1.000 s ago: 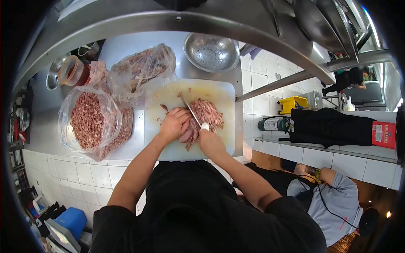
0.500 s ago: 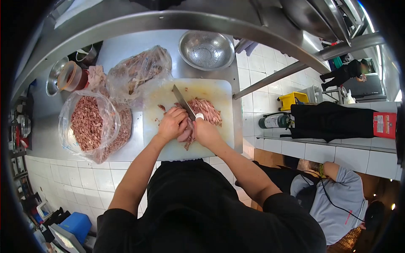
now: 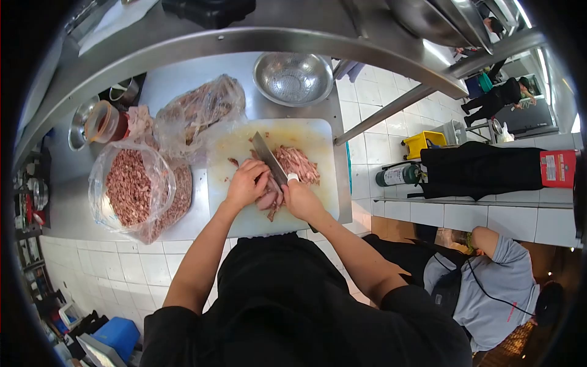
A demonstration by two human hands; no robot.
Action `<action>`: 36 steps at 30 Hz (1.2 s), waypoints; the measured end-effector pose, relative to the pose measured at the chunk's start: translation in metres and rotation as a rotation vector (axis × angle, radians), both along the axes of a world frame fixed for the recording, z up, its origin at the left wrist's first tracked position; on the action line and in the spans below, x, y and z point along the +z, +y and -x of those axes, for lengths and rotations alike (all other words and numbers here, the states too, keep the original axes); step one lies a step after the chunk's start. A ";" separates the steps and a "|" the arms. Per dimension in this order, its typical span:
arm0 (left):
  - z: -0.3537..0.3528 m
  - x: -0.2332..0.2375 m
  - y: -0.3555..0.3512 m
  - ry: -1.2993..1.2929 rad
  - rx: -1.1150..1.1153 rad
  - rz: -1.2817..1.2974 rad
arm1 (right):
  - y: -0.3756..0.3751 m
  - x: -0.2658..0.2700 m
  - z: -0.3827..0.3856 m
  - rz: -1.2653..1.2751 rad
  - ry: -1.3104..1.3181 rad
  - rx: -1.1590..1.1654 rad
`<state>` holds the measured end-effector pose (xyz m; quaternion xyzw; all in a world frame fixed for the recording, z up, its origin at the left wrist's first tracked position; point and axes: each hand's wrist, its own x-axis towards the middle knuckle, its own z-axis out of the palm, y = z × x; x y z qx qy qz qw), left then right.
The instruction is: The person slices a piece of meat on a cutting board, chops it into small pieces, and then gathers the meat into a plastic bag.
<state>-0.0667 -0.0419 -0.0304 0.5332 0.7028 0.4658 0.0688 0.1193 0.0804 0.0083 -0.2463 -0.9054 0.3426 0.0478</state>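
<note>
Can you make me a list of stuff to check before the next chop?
1. Right hand gripping the knife: ok.
2. Left hand on the meat: ok.
3. Left fingers well away from the blade: not ok, they look very close.
4. Left fingertips tucked in: cannot tell, they're too small to see clearly.
5. Cut strips on the far side of the blade from the left hand: ok.
6. Board won't slip: cannot tell, nothing shows what's under it.
</note>
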 end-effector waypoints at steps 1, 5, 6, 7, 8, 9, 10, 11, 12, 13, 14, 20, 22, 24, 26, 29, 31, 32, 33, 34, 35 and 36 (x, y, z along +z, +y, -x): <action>0.003 0.008 0.002 0.010 -0.005 -0.002 | -0.003 0.011 -0.005 0.021 -0.087 -0.031; 0.028 0.011 0.010 0.104 0.160 0.094 | -0.011 0.018 -0.018 0.080 -0.234 -0.116; 0.034 0.011 0.012 0.176 0.151 0.169 | -0.013 0.017 -0.019 0.079 -0.233 -0.115; 0.036 0.012 0.012 0.180 0.154 0.168 | -0.013 0.017 -0.019 0.067 -0.229 -0.121; 0.039 0.013 0.012 0.147 0.042 0.271 | -0.014 0.016 -0.017 0.055 -0.223 -0.126; 0.041 0.015 0.010 0.114 -0.071 0.374 | -0.013 0.019 -0.016 0.055 -0.218 -0.123; 0.042 0.016 0.007 0.116 -0.069 0.376 | -0.012 0.022 -0.016 0.062 -0.228 -0.104; 0.041 0.017 0.003 0.115 -0.091 0.372 | -0.011 0.025 -0.016 0.070 -0.239 -0.087; 0.039 0.018 0.001 0.114 -0.116 0.367 | -0.010 0.030 -0.015 0.070 -0.238 -0.090; 0.035 0.025 -0.002 0.115 -0.120 0.365 | -0.010 0.037 -0.015 0.065 -0.248 -0.069; 0.028 0.032 -0.008 0.132 -0.057 0.249 | -0.009 0.040 -0.017 0.060 -0.260 -0.050; -0.026 0.051 -0.034 0.123 -0.149 0.298 | -0.016 0.033 -0.019 0.014 -0.274 -0.019; -0.036 0.047 -0.028 0.064 -0.018 0.297 | -0.016 0.032 -0.019 0.013 -0.260 -0.018; -0.035 0.045 -0.022 -0.043 0.053 0.328 | -0.016 0.032 -0.019 0.010 -0.254 -0.022; -0.032 0.044 -0.016 -0.160 0.126 0.361 | -0.018 0.032 -0.020 0.020 -0.268 -0.028; -0.018 0.037 -0.008 -0.516 0.294 0.335 | -0.019 0.031 -0.020 0.020 -0.272 -0.023; -0.011 0.036 -0.006 -0.575 0.368 0.336 | -0.019 0.038 -0.016 0.011 -0.301 -0.028; -0.010 0.035 -0.007 -0.578 0.367 0.336 | -0.019 0.041 -0.015 0.003 -0.329 -0.033; -0.009 0.037 -0.009 -0.305 0.289 0.237 | -0.019 0.050 -0.013 0.005 -0.334 -0.033; -0.007 0.037 -0.012 -0.035 0.208 0.138 | -0.019 0.064 -0.009 -0.015 -0.386 -0.018; 0.001 0.037 -0.014 -0.040 0.204 0.140 | -0.019 0.076 -0.005 -0.034 -0.440 -0.004; 0.013 0.035 -0.014 0.115 0.009 0.132 | -0.017 0.085 -0.001 -0.032 -0.447 -0.007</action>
